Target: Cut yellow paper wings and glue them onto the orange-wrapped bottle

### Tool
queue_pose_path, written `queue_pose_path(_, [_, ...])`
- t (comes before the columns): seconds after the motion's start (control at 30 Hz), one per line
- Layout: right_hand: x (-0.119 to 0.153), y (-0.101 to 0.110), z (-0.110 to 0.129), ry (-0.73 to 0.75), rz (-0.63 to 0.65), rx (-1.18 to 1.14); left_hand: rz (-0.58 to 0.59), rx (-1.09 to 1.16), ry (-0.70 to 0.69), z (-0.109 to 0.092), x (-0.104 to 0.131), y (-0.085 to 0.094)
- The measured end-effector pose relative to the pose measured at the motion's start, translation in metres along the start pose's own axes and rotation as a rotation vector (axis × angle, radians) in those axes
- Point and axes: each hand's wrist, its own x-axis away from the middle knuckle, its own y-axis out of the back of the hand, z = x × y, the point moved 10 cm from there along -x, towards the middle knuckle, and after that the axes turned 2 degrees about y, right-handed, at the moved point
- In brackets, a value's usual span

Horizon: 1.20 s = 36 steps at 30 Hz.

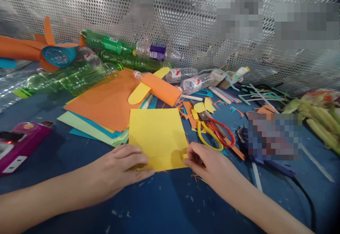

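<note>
A square of yellow paper (158,131) lies on the blue table, a crease running across it near its front edge. My left hand (129,165) grips its front left corner, fingers curled over the top and thumb along the front edge. At the front right corner, my right hand (203,159) pinches the paper between thumb and fingertips, where a small yellow bit sticks up. Just beyond the yellow sheet lies a bottle wrapped in orange paper (162,89) with yellow rounded wings (139,93). Red and yellow-handled scissors (219,135) rest beside my right hand among paper scraps.
Coloured sheets (103,103) are stacked at left, near a magenta device (25,145). Green bottles (90,76) and clear bottles (196,83) line the back by a perforated metal screen (172,14). A dark blue corded tool (276,165) and corn husks (322,113) lie at right.
</note>
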Motion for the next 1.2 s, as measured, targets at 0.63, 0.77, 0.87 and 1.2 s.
queue_pose_path(0.63, [0.030,-0.005,0.083,0.613,-0.204,0.309,-0.002,-0.128,-0.119,-0.023,-0.001,-0.009])
queue_pose_path(0.77, [0.030,-0.013,0.082,0.631,-0.245,0.322,0.034,-0.163,-0.099,-0.020,0.000,-0.017])
queue_pose_path(0.87, [0.031,-0.013,0.082,0.648,-0.283,0.332,0.072,-0.202,-0.072,-0.017,0.000,-0.021])
queue_pose_path(1.2, [0.025,0.005,0.071,0.601,-0.190,0.265,-0.104,-0.052,-0.042,-0.020,-0.007,0.011])
